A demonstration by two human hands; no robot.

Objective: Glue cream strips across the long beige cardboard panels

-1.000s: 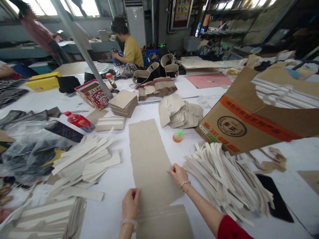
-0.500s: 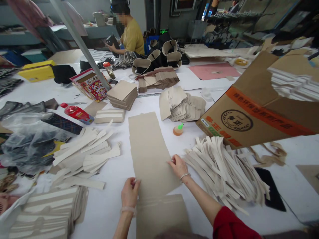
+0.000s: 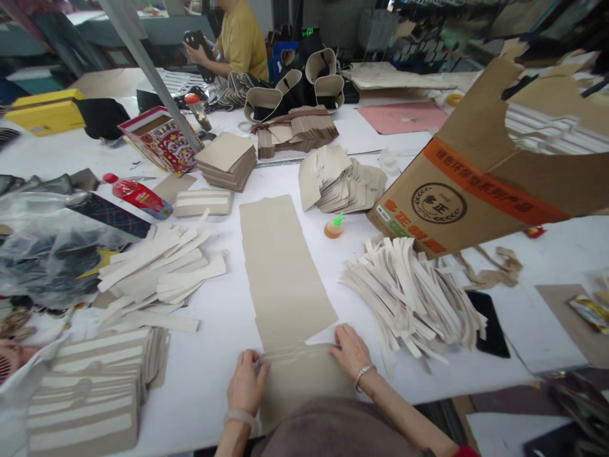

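Observation:
A long beige sheet of board (image 3: pixel 283 266) lies flat on the white table, running away from me. At its near end is a second beige sheet (image 3: pixel 309 374) with a creased strip along its far edge. My left hand (image 3: pixel 247 387) is closed at that sheet's far left corner, thumb and fingers pinched on its edge. At the far right corner, my right hand (image 3: pixel 353 355) grips the edge, fingers bent. The near part of this sheet is hidden by a dark brown rounded shape at the bottom.
Loose pale strips (image 3: pixel 413 298) lie to the right, more strips (image 3: pixel 162 273) to the left. A stack of striped panels (image 3: pixel 90 393) sits front left. Beyond stand a green-tipped glue bottle (image 3: pixel 333 226), piled pieces (image 3: pixel 342 181) and a large carton (image 3: pixel 428 203). A person in yellow (image 3: pixel 245 38) works opposite.
My right hand has moved nearer me, from the long sheet's right edge to the near sheet's far right corner. The left hand stays at the left edge. The view has shifted somewhat.

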